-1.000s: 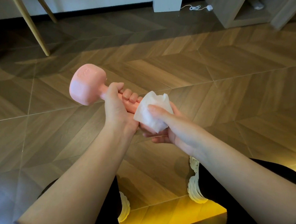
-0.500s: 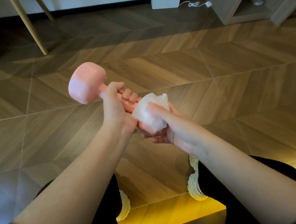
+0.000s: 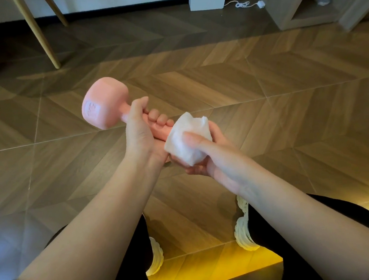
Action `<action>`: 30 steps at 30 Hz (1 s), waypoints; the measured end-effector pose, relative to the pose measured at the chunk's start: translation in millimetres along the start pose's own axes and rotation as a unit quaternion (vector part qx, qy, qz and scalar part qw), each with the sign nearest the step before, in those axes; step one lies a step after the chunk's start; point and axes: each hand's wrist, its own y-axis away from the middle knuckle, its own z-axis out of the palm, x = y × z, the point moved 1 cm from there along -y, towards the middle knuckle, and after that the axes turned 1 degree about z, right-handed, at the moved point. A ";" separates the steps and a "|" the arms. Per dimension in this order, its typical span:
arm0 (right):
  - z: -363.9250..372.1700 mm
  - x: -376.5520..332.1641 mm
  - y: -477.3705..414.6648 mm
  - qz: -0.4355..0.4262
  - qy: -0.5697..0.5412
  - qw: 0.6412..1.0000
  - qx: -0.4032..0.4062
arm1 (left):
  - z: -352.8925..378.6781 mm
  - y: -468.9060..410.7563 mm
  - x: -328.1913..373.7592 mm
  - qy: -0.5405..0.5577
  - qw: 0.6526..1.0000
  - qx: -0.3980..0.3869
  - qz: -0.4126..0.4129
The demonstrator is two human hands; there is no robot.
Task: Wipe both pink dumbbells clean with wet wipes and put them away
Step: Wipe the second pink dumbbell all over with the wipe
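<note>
Wooden herringbone floor (image 3: 262,86) fills the view, with slim pale chair legs (image 3: 39,38) at the upper left, a white cable (image 3: 243,4) lying by the wall and a wooden cabinet (image 3: 288,8) at the upper right. Held in the air over that floor, one pink dumbbell (image 3: 104,104) slants from upper left down to lower right — its far head stands bare, its near head is hidden. The left hand (image 3: 139,136) grips the handle, fingers curled round it from beneath, thumb lying along the top toward the bare head. Just beside it, the right hand (image 3: 217,159) cups the near head through a bunched white wet wipe (image 3: 186,142); the thumb presses on top of the wipe and the fingers curl under it. Below the forearms show black trousers (image 3: 341,214) and cream shoes (image 3: 243,234), with a yellow glow on the floor at the bottom edge
</note>
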 end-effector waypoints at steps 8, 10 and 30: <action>-4.4 -1.1 0.7 -0.015 -0.012 0.997 -0.072 | -1.4 -3.5 6.1 -0.002 1.000 0.002 0.010; -2.9 2.5 -1.1 -0.016 0.021 0.999 -0.037 | -1.0 -0.3 5.1 0.004 1.000 -0.001 0.003; -5.6 -0.5 -1.6 0.000 -0.009 0.999 -0.052 | 4.2 2.8 6.4 0.016 1.000 -0.023 -0.003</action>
